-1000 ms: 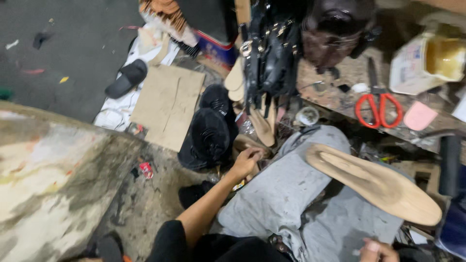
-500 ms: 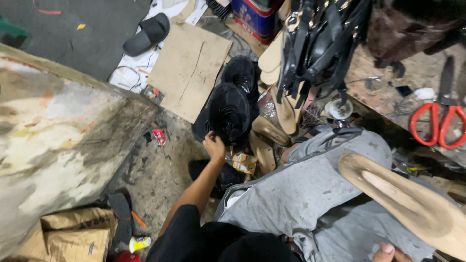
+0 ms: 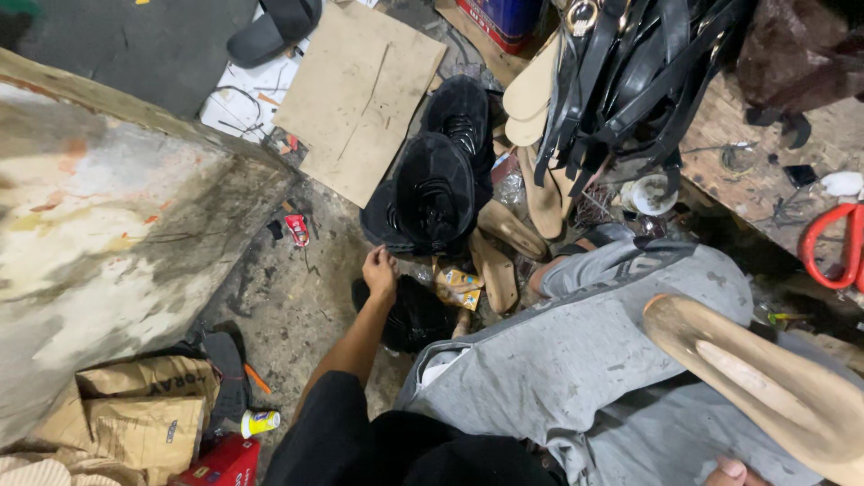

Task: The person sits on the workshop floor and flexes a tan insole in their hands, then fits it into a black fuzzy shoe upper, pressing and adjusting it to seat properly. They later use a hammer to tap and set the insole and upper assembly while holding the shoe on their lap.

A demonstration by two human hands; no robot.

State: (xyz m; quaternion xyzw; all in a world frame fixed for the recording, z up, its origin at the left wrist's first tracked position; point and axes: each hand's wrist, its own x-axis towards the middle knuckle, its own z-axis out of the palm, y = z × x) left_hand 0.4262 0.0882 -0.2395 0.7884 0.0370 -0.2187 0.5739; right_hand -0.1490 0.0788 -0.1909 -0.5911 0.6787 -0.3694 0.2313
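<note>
Your wooden shoe last rests across your lap by your barely visible right hand, grip unclear; it could slide off. Your left hand, fingers curled, touches the black shoe uppers; tugging may topple them.

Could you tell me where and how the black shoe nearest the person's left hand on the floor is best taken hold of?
The left hand is already at the edge of the black shoe, which stands upright with its opening facing up. I would probably grip the rim of that opening, coming from above on the hand's side, fingers inside and thumb outside. A second black shoe crowds the far side.
</note>
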